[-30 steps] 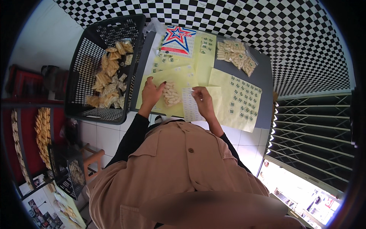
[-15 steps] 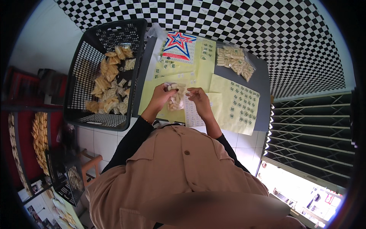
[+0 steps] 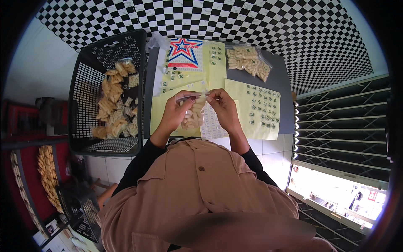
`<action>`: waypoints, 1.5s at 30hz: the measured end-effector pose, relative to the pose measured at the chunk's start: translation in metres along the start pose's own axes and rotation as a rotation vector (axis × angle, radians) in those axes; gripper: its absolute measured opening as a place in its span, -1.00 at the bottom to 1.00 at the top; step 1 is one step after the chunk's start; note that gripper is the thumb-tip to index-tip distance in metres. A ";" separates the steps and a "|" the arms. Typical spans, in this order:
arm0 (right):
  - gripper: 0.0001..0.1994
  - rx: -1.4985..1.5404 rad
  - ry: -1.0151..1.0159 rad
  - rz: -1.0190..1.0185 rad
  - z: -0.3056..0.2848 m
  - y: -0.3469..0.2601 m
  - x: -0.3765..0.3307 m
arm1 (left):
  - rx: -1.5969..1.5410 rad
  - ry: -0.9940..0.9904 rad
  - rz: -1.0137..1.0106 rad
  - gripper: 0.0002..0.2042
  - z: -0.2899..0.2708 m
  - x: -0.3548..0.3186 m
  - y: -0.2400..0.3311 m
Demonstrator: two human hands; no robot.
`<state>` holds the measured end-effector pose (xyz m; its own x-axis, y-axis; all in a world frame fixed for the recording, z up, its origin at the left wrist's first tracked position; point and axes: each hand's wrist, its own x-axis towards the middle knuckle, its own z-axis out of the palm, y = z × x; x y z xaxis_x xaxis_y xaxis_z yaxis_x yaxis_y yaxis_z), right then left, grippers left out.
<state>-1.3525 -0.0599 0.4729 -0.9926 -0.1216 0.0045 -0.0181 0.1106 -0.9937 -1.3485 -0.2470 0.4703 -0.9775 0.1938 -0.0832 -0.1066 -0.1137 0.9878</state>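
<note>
A small clear plastic bag (image 3: 194, 116) of pale, finger-shaped snacks hangs over the near edge of the table. My left hand (image 3: 175, 110) is closed on its left side and top, thumb across the front. At the bag's upper right corner the fingers of my right hand (image 3: 222, 107) pinch the plastic. Under my right hand lies a white sheet of small printed labels (image 3: 213, 125). To its right is a yellow sheet with rows of round dark-green stickers (image 3: 262, 107).
A black plastic crate (image 3: 142, 105) holding bagged snacks stands at the left. A larger bag of pale snacks (image 3: 247, 61) lies at the table's back right. A star-printed sheet (image 3: 184, 54) rests on yellow papers at the back. A checkered wall (image 3: 235, 19) rises behind the grey table.
My right hand has closed in on the bag's top corner and now grips it; before, it was slightly apart. The whole view has shifted a little.
</note>
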 end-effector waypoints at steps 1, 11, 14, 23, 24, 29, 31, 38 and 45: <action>-0.87 -0.017 0.005 0.001 0.000 -0.001 -0.001 | 0.013 -0.006 0.004 -0.79 0.000 0.000 0.000; -0.87 -0.122 0.064 -0.027 0.001 -0.007 -0.008 | 0.051 -0.042 0.004 -0.78 0.002 -0.004 0.006; -0.87 -0.127 0.087 -0.023 0.002 -0.010 -0.010 | 0.065 -0.044 0.009 -0.79 0.003 -0.004 0.007; -0.86 -0.186 0.160 -0.047 0.005 0.001 -0.014 | -0.083 -0.008 -0.126 -0.84 0.005 -0.006 -0.003; -0.85 -0.149 0.159 -0.039 0.005 0.003 -0.014 | -0.103 0.004 -0.201 -0.85 0.005 -0.007 -0.003; -0.76 0.119 0.123 0.007 -0.004 0.008 -0.012 | -0.058 -0.002 -0.232 -0.89 0.013 -0.005 -0.001; -0.75 0.137 0.081 0.037 -0.011 0.013 -0.012 | -0.002 -0.032 -0.084 -0.90 0.017 -0.001 -0.013; -0.82 0.049 0.040 0.153 -0.032 0.035 -0.020 | 0.048 -0.137 -0.049 -0.92 0.033 0.007 -0.029; -0.75 0.133 0.069 0.144 -0.078 0.062 -0.029 | -0.065 -0.141 -0.198 -0.85 0.053 0.023 -0.052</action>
<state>-1.3344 0.0269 0.4203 -0.9897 -0.0460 -0.1355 0.1361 -0.0098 -0.9906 -1.3561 -0.1853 0.4239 -0.9019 0.3519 -0.2506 -0.3094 -0.1215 0.9431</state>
